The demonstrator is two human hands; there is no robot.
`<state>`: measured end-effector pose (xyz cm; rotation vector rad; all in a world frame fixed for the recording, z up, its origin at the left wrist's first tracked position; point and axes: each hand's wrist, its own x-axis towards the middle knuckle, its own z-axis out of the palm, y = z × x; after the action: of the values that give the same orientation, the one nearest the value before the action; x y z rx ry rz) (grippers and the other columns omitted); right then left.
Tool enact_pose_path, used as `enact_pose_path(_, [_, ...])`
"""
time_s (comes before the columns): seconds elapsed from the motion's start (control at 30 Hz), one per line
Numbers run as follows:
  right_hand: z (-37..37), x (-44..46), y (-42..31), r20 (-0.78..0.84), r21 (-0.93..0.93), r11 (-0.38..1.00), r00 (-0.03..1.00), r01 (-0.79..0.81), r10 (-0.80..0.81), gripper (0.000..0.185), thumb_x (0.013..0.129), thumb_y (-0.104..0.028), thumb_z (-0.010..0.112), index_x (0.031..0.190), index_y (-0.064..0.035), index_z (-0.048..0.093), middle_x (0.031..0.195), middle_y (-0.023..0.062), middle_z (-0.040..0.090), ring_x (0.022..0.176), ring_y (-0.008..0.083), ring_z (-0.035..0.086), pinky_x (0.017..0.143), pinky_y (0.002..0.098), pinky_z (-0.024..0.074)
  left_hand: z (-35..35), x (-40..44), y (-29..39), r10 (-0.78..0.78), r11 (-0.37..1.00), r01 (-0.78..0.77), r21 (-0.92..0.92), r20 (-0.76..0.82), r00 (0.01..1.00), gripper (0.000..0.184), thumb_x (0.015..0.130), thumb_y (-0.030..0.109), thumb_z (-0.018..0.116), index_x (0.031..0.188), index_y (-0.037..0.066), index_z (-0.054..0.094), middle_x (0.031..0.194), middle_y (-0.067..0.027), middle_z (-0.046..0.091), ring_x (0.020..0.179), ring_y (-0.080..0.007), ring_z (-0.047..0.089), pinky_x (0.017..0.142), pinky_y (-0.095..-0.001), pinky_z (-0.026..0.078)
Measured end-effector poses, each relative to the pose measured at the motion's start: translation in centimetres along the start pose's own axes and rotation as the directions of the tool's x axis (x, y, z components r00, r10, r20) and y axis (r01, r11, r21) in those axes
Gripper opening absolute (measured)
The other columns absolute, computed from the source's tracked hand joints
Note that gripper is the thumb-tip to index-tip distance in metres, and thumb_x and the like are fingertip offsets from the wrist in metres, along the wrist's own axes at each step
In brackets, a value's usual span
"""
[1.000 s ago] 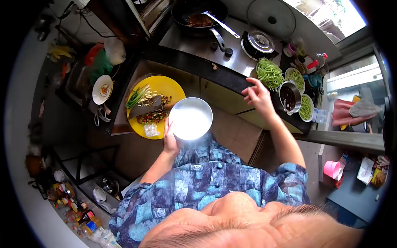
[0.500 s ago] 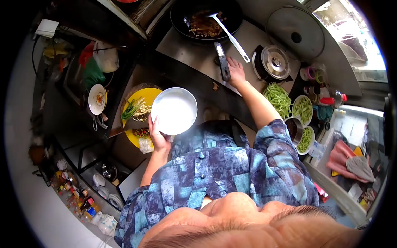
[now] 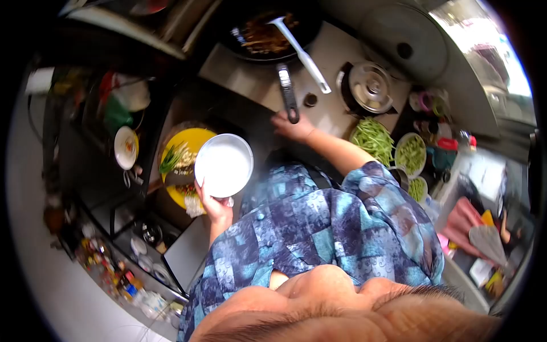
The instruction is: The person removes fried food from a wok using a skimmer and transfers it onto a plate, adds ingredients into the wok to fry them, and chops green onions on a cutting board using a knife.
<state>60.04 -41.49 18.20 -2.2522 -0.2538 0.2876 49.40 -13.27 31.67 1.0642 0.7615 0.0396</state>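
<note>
A white bowl (image 3: 224, 165) is held by its rim in my left hand (image 3: 215, 206), in front of the yellow board (image 3: 196, 137). Below the black handle (image 3: 288, 94) of the wok (image 3: 268, 56), my right hand (image 3: 294, 126) reaches over the dark counter edge, blurred by motion. Its fingers look apart, with nothing visible in them. A white spatula (image 3: 302, 55) rests in the wok, over browned food (image 3: 268, 37). On the board lie spring onions (image 3: 170, 159), chopped pieces and part of a cleaver (image 3: 179, 178).
A lidded pot (image 3: 370, 88) stands on the right burner. Green beans (image 3: 373, 139), a bowl of cut greens (image 3: 411, 154) and a bowl of peas (image 3: 417, 188) are at the right. A plate (image 3: 126, 147) and scissors (image 3: 132, 176) lie at the left.
My right hand has gone from beside the beans to the stove, then left, below the wok's handle. My left hand has moved left with the bowl. The view has shifted.
</note>
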Motion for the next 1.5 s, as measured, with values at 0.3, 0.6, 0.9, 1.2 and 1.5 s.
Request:
enact_pose_path(0.3, [1.5, -2.4, 2.2, -0.011, -0.450, 0.875, 0.979, 0.178, -0.205, 0.022, 0.077, -0.015, 0.062, 0.097, -0.0093, 0.059, 0.097, 0.0077, 0.056, 0.093, 0.0291, 0.058, 0.075, 0.0384, 0.0502, 5.9, 5.4, 3.1, -0.062, 0.990, 0.043, 0.131, 0.143, 0.988, 0.043, 0.091, 0.028, 0.051, 0.132, 0.015, 0.042, 0.110, -0.0089, 0.059, 0.074, -0.0150, 0.065, 0.037, -0.0185, 0.036])
enact_pose_path(0.6, [-9.8, -5.6, 2.0, -0.699, -0.062, 0.960, 0.698, -0.274, 0.154, 0.053, 0.083, -0.003, 0.063, 0.132, -0.0138, 0.046, 0.117, 0.0105, 0.049, 0.077, 0.0188, 0.055, 0.068, 0.0295, 0.0500, 6.9, 7.4, 3.5, -0.070, 0.992, 0.054, 0.115, 0.145, 0.987, 0.038, 0.090, 0.032, 0.050, 0.125, 0.016, 0.050, 0.096, -0.0011, 0.062, 0.056, -0.0042, 0.056, 0.035, -0.0163, 0.030])
enact_pose_path(0.9, [-19.6, 3.5, -1.3, 0.202, -0.682, 0.543, 0.840, 0.489, -0.504, 0.041, 0.079, -0.010, 0.064, 0.119, -0.0144, 0.060, 0.121, 0.0120, 0.051, 0.104, 0.0274, 0.056, 0.090, 0.0371, 0.0482, 5.8, 7.5, 2.8, -0.042, 0.999, 0.035, 0.037, 0.182, 0.982, 0.042, 0.088, 0.031, 0.056, 0.126, 0.014, 0.046, 0.095, -0.0023, 0.061, 0.055, -0.0045, 0.053, 0.035, -0.0157, 0.031])
enact_pose_path(1.2, [-29.9, 9.5, -13.4, -0.438, -0.431, 0.901, 0.863, 0.043, -0.251, 0.015, 0.085, -0.013, 0.059, 0.090, -0.0025, 0.070, 0.075, 0.0124, 0.068, 0.068, 0.0215, 0.068, 0.065, 0.0289, 0.0539, 5.0, 7.8, 1.9, -0.037, 0.999, 0.041, -0.031, 0.131, 0.991, 0.040, 0.087, 0.029, 0.055, 0.124, 0.015, 0.048, 0.097, -0.0024, 0.062, 0.057, -0.0048, 0.056, 0.035, -0.0162, 0.032])
enact_pose_path(1.5, [-29.7, 9.9, -9.4, -0.483, 0.472, 0.878, 0.810, -0.080, 0.333, 0.020, 0.088, -0.007, 0.053, 0.094, 0.0064, 0.066, 0.089, 0.0126, 0.066, 0.069, 0.0191, 0.068, 0.070, 0.0245, 0.0544, 4.1, 8.1, 0.8, -0.049, 0.996, 0.059, -0.070, 0.136, 0.989, 0.042, 0.088, 0.027, 0.054, 0.128, 0.016, 0.046, 0.100, -0.0030, 0.062, 0.057, -0.0047, 0.056, 0.034, -0.0165, 0.031])
